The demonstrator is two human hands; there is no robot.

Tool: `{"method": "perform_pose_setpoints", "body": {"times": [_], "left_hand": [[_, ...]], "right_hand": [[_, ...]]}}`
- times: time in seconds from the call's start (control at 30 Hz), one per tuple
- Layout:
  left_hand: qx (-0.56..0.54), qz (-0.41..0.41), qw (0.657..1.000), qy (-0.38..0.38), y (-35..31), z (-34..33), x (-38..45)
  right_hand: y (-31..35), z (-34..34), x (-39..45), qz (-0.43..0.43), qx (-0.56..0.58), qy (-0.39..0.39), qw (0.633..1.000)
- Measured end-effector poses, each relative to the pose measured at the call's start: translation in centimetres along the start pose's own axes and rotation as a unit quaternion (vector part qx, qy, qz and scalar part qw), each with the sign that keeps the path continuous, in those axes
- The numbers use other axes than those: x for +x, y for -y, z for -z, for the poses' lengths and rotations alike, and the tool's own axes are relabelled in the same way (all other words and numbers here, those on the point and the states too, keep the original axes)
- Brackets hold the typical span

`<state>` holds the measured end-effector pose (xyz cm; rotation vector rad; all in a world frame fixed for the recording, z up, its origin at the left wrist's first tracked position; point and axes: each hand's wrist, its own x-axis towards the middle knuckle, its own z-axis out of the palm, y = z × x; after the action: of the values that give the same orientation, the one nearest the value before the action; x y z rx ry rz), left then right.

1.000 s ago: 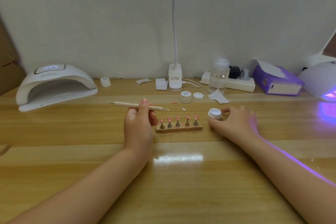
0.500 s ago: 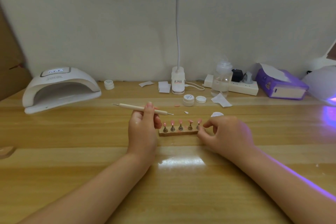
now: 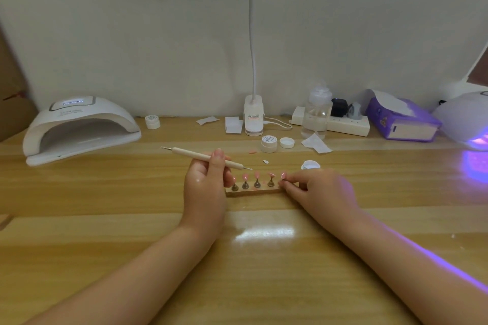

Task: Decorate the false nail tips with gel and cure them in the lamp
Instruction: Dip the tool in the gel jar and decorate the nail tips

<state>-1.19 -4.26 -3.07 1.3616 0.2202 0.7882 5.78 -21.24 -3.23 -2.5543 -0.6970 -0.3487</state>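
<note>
Print shows on the curing lamp (image 3: 79,126) and gel jar (image 3: 268,143) (too blurred) — nothing readable.

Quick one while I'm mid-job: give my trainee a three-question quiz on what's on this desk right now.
1. True or false: the left hand holds the dotting tool.
2. What does the right hand pinch? A) the open gel pot B) the rightmost nail tip on the wooden stand C) the tissue box
3. Fill in: the curing lamp on the left side of the desk shows no ____ glow.

Key: 1 true; 2 B; 3 purple.
</note>
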Motion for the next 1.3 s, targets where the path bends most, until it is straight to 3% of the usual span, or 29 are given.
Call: {"method": "perform_pose_setpoints", "body": {"times": [0.13,0.27,0.53,1.3], "left_hand": [[0.020,-0.044,0.998,0.044,-0.4,-0.3,-0.6],[0.040,-0.093,0.993,0.066,-0.6,-0.5,-1.0],[0.123,-0.202,0.965,0.115,-0.5,-0.4,-1.5],[0.172,-0.238,0.944,0.149,-0.1,-0.6,-1.5]], "right_hand": [[0.6,0.1,-0.5,0.036,-0.026,-0.035,0.998],[1.6,0.3,-1.0,0.080,0.073,-0.113,0.988],[2.0,-0.2,-1.6,0.127,0.142,-0.123,0.974],[1.6,-0.5,-1.4,0.134,0.163,-0.141,0.967]]}}
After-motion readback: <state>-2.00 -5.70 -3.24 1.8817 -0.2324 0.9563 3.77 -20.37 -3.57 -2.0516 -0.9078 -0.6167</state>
